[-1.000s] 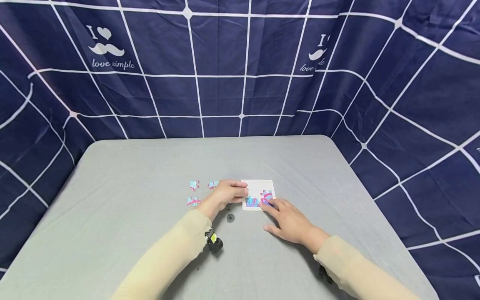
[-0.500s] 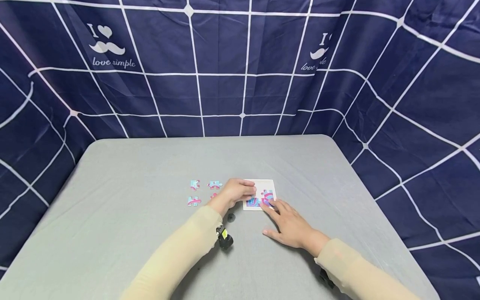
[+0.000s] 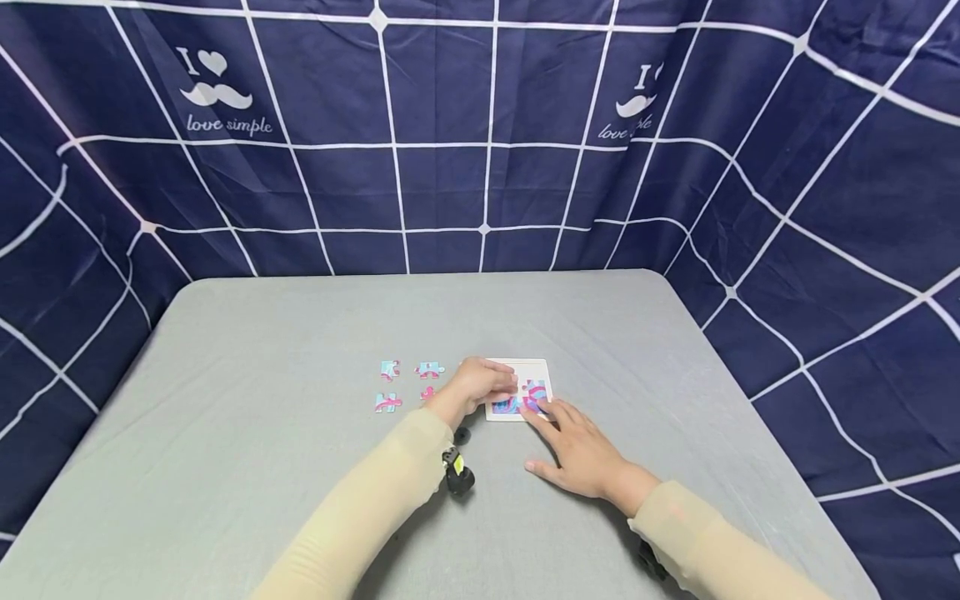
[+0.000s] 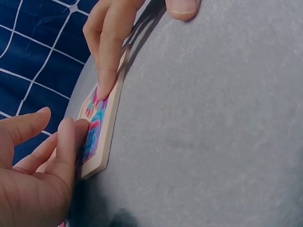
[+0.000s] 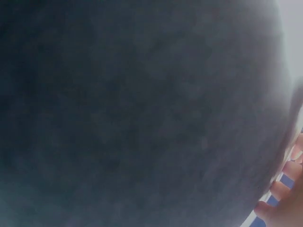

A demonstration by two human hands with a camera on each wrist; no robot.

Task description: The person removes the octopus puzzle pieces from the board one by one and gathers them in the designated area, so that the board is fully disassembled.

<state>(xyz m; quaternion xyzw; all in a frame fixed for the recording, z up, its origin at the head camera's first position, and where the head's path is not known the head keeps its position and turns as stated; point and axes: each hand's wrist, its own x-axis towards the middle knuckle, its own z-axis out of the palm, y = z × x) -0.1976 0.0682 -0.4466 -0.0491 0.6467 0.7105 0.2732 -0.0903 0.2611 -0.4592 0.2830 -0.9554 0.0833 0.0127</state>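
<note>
A small white puzzle tray (image 3: 534,366) holds blue, pink and purple jigsaw pieces (image 3: 535,392) along its near and right sides. My left hand (image 3: 480,382) reaches over the tray's left part. In the left wrist view its fingertips (image 4: 81,126) are down at the pieces (image 4: 94,130), thumb apart, and no piece shows between them. My right hand (image 3: 585,454) lies at the tray's near right corner, its index finger (image 4: 108,71) resting on the pieces and its thumb off to the side over the table. The left hand hides part of the tray.
Left of the tray lie several loose jigsaw pieces (image 3: 387,402), one partly behind the left wrist. A small dark round spot (image 3: 462,436) marks the grey table (image 3: 300,467) near the left wrist. A dark blue gridded curtain (image 3: 442,192) surrounds the table's back and sides.
My left hand has moved right from the tray's left edge to over its interior, uncovering more of the loose pieces. The right hand has stayed nearly still.
</note>
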